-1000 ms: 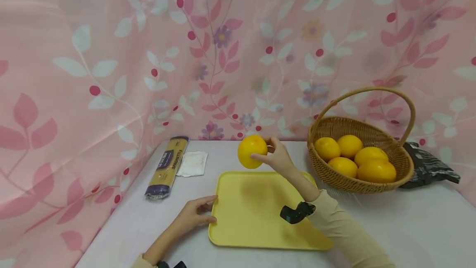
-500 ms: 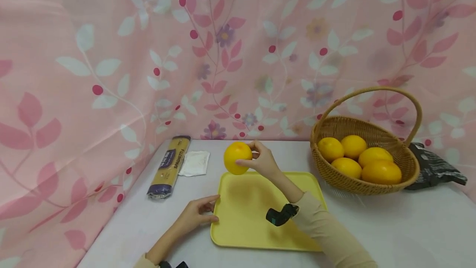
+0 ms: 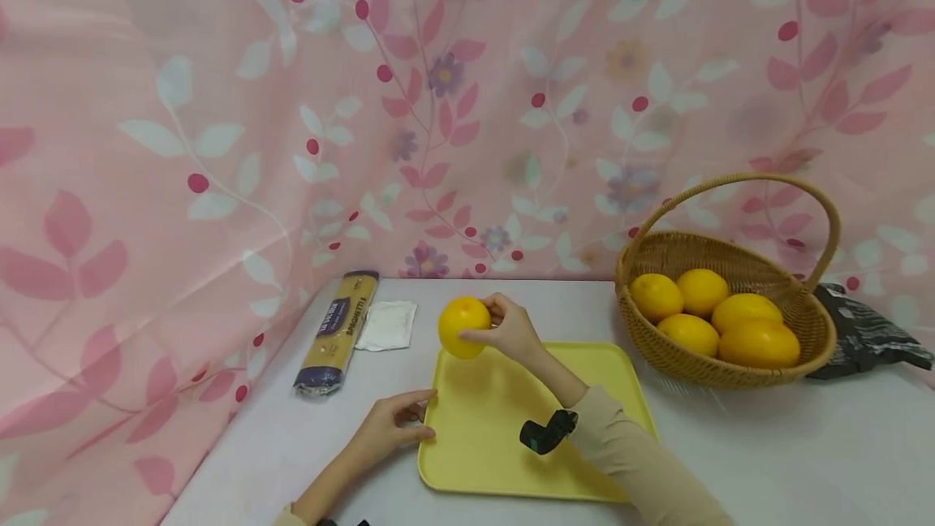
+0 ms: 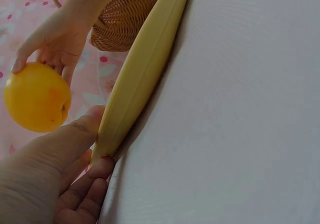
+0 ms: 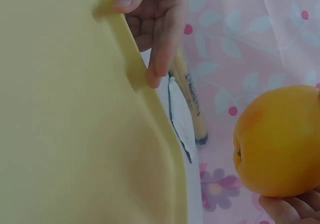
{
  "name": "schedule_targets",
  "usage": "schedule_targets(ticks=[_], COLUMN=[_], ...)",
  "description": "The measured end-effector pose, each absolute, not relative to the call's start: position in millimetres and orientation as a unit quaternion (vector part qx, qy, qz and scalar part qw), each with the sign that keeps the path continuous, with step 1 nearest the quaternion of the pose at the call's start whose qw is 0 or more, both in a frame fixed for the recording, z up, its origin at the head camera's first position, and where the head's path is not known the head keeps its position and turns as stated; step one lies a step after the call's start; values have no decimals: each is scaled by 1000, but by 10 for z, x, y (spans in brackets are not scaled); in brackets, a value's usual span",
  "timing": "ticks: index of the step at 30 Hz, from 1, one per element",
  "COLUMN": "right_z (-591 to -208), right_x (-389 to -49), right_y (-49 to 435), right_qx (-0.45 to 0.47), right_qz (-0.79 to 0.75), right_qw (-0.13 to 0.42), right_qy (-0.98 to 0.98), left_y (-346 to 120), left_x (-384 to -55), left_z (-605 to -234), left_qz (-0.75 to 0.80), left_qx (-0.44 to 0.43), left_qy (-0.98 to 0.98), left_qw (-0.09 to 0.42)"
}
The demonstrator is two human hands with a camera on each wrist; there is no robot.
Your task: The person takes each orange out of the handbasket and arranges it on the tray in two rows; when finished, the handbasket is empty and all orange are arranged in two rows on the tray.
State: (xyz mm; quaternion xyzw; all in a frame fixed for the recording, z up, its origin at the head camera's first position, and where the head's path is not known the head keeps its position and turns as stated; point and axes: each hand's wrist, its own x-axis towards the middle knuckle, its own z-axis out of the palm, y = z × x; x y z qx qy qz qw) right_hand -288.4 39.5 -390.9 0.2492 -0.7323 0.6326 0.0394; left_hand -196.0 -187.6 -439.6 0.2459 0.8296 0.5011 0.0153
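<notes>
My right hand [image 3: 511,333] holds a round orange-yellow fruit [image 3: 462,326] above the far left corner of a yellow tray [image 3: 497,437]. Thumb and fingers grip the fruit's right side. A dark dimple shows on the fruit [image 4: 37,97] in the left wrist view, and it hangs apart from the tray. At the tray's left edge, my left hand [image 3: 390,426] touches the rim with its thumb and fingertips. From the right wrist view, the left thumb lies over the rim of the tray [image 5: 172,154], and the longer fingers are fairly straight.
A wicker basket [image 3: 661,354] with several yellow fruits [image 3: 760,342] stands at the right. Behind it lies a black packet [image 3: 865,339]. On the left are a spaghetti pack [image 3: 338,333] and a white square packet [image 3: 387,325]. A pink floral curtain [image 3: 467,104] hangs behind the table.
My right hand has carried the fruit leftward, then slightly down, over the tray's far left corner. The left hand stays at the tray's left rim. The head view has shifted slightly.
</notes>
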Motion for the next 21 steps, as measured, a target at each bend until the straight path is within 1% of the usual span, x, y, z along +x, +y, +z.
schedule_targets(ticks=[7,17,21], right_z=[-4055,-4219,-4247], right_x=[-2896,-2896,-2949], right_y=[354,316,301], right_qx=[244,194,180], right_qz=[620,618,594], right_qw=[58,31,37], right_qy=[-744,-761,-783], left_y=[-1880,-1873,-1886], left_x=[-1952,-1923,-1943], left_z=[-4381,-4421,-4392], left_qz=[507,514,515], left_qx=[233,233,232], left_qy=[829,824,825], left_qw=[30,40,29])
